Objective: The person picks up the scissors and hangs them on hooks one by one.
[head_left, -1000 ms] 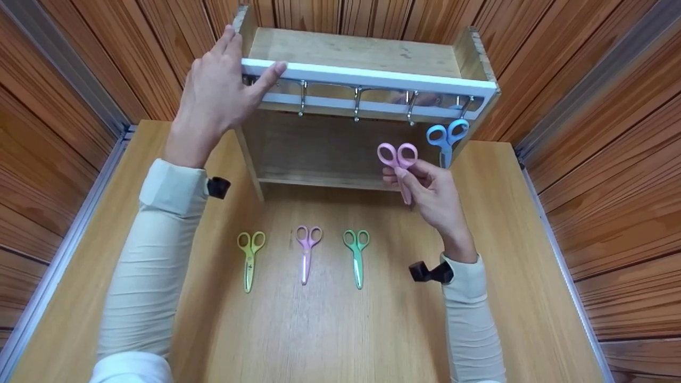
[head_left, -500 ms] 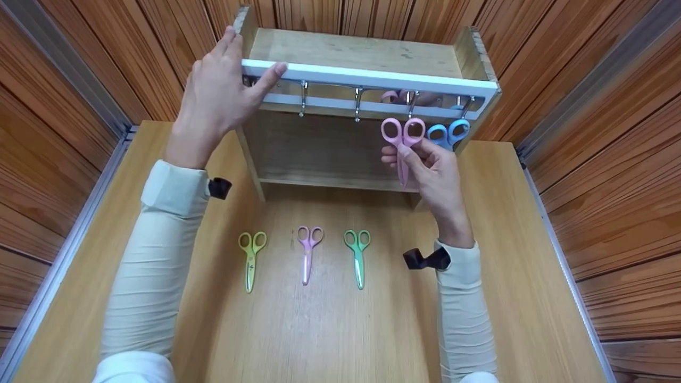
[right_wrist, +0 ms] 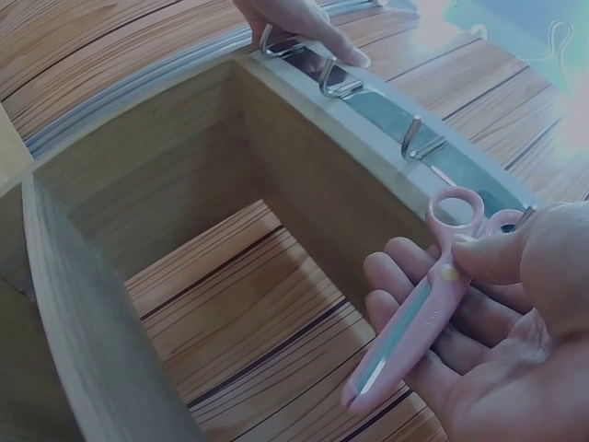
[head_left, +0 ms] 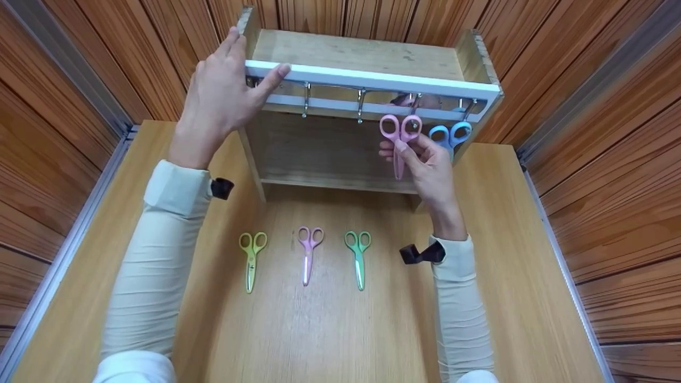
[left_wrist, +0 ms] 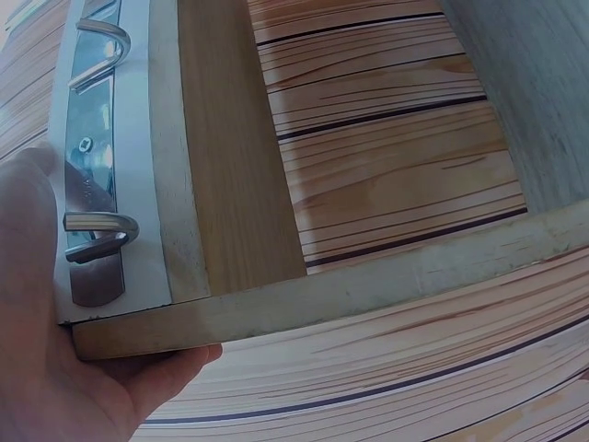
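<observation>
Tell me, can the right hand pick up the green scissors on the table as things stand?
Probably not right now: the right hand's grip is taken up by pink scissors. Otherwise the green scissors look reachable, lying uncovered on the table with nothing visible between.

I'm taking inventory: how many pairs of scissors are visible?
5: yellow scissors, purple scissors and green scissors lie on the table; pink scissors are in the right hand; blue scissors hang at the rightmost hook.
</observation>
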`<state>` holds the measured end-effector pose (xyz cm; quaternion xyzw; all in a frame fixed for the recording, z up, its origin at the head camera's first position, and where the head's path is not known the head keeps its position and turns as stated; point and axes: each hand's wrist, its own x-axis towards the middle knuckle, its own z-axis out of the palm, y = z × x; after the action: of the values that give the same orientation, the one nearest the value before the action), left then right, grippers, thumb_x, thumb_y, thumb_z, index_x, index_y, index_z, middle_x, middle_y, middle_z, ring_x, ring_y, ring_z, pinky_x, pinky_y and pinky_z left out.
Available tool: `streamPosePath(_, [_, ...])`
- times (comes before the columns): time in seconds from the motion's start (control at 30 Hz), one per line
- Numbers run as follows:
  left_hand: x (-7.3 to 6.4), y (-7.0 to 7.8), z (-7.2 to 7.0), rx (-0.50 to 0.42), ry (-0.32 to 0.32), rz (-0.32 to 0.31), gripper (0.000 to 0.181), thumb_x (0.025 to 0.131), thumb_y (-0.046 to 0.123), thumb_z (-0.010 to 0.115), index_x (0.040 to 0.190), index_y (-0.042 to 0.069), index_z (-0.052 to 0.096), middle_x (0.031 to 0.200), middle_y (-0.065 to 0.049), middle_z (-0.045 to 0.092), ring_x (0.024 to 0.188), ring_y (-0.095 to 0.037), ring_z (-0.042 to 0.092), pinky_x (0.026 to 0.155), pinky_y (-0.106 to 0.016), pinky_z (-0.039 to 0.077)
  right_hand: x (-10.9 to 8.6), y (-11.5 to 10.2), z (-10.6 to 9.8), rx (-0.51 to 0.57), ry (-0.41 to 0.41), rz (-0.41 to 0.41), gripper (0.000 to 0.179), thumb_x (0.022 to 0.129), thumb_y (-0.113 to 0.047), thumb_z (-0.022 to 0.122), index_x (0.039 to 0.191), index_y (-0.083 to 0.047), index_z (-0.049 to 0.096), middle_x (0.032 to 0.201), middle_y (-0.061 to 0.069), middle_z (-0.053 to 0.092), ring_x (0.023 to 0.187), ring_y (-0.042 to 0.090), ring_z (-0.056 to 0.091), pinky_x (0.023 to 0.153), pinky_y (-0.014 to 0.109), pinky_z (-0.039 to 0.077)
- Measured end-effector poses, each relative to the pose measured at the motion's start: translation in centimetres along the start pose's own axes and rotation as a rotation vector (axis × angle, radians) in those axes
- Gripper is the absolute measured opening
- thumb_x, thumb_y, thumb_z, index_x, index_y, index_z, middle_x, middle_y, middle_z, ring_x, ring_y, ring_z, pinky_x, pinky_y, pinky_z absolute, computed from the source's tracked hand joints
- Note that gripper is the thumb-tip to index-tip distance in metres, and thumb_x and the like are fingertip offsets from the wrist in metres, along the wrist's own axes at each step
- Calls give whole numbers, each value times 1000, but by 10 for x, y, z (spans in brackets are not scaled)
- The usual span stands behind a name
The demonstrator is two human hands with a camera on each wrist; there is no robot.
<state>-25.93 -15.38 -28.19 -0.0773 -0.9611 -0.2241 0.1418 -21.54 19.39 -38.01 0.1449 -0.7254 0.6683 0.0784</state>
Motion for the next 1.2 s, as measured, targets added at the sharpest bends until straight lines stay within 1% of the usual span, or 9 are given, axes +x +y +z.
streamPosePath(0.1, [0, 0, 0, 2, 1, 0, 101, 99, 77, 41, 167, 4, 24, 177, -12, 16, 141, -45, 55, 126, -52, 37, 1, 3, 0, 8, -5, 16, 28, 107, -12, 61, 131, 0, 69, 112, 4, 82, 104, 17, 79, 101, 30, 60])
streamPosePath(0.33, [-1, -1, 1, -1, 10, 14, 100, 100, 76, 41, 166, 2, 25, 177, -14, 17, 147, -45, 50, 126, -53, 35, 5, 8, -1, 33, -14, 11, 30, 106, -10, 61, 133, -1, 69, 115, 9, 81, 105, 21, 80, 101, 30, 59])
streamPosePath(0.6, [-1, 0, 1, 0, 11, 12, 100, 101, 76, 41, 166, 3, 24, 177, -14, 16, 136, -47, 57, 126, -53, 36, 6, 11, -3, 49, -20, 19, 35, 106, -13, 62, 137, 3, 66, 121, 9, 80, 106, 18, 79, 102, 29, 60])
streamPosePath(0.73, [-1, 0, 1, -1, 14, 14, 99, 101, 75, 42, 166, 3, 25, 177, -14, 17, 133, -47, 60, 125, -53, 37, 6, 12, -4, 47, -24, 34, 36, 106, -17, 62, 137, 1, 66, 123, 9, 79, 109, 18, 78, 105, 29, 59])
streamPosePath(0.83, [0, 1, 1, -1, 15, 15, 99, 100, 76, 42, 166, 3, 25, 177, -14, 17, 127, -47, 62, 123, -53, 40, 5, 12, -6, 19, -12, 39, 36, 106, -19, 64, 138, -2, 67, 125, 9, 79, 113, 18, 77, 105, 29, 58])
streamPosePath(0.87, [0, 1, 1, 0, 16, 15, 99, 100, 76, 42, 166, 3, 26, 177, -13, 17, 125, -47, 63, 123, -53, 40, 5, 12, -6, 6, -7, 42, 37, 105, -19, 64, 138, -2, 67, 125, 8, 79, 111, 18, 77, 104, 28, 59])
streamPosePath(1.03, [-1, 0, 1, 5, 21, 8, 99, 100, 75, 42, 166, 4, 25, 177, -13, 18, 134, -46, 60, 124, -52, 39, 2, 17, -9, -91, 26, 82, 40, 102, -23, 70, 138, -5, 67, 120, -4, 78, 103, 14, 70, 91, 21, 60])
streamPosePath(1.1, [-1, -1, 1, 3, 20, 8, 99, 100, 76, 42, 166, 4, 25, 177, -14, 18, 138, -46, 57, 124, -52, 38, 1, 21, -11, -115, 35, 106, 41, 101, -23, 72, 138, -5, 67, 119, -7, 78, 105, 12, 70, 89, 20, 59])
streamPosePath(1.2, [0, -1, 1, -6, 18, 15, 100, 100, 76, 42, 166, 2, 26, 176, -14, 18, 138, -47, 57, 126, -52, 36, -2, 27, -13, -127, 42, 129, 40, 100, -19, 73, 135, -2, 68, 121, 0, 78, 109, 12, 70, 93, 20, 59])
